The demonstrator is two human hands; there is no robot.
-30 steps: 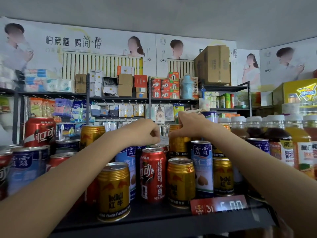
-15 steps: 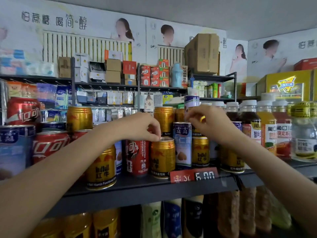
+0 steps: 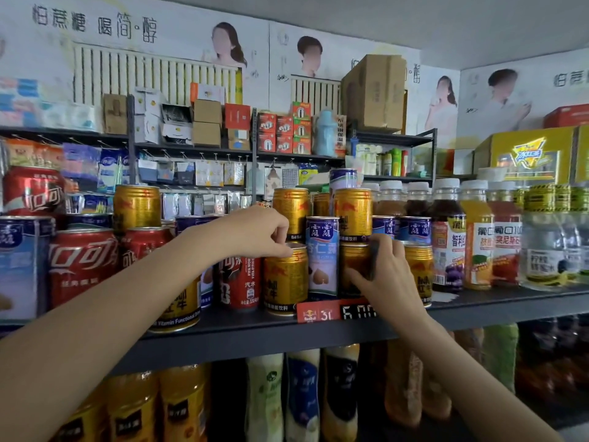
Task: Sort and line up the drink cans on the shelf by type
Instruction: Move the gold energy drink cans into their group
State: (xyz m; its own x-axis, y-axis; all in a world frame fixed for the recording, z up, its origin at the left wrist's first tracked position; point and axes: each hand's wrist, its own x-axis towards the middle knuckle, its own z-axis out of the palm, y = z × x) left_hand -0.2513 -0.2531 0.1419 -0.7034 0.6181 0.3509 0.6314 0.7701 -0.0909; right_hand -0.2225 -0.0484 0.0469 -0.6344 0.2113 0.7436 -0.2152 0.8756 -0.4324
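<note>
Gold-coloured metal energy-drink can [image 3: 286, 279] at the dark shelf's [image 3: 287, 333] front edge is getting my left hand [image 3: 255, 232], fingertips pinching its rim to steer it, I judge, toward its kind. I am wrapping my right hand [image 3: 384, 275] round a second gold can [image 3: 353, 269] beside the tall blue-and-white almond-drink can [image 3: 322, 256] separating them.

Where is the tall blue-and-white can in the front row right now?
Head view, centre of the shelf's front edge: the blue-and-white can stands upright between two gold cans, above the red price tag.
</note>
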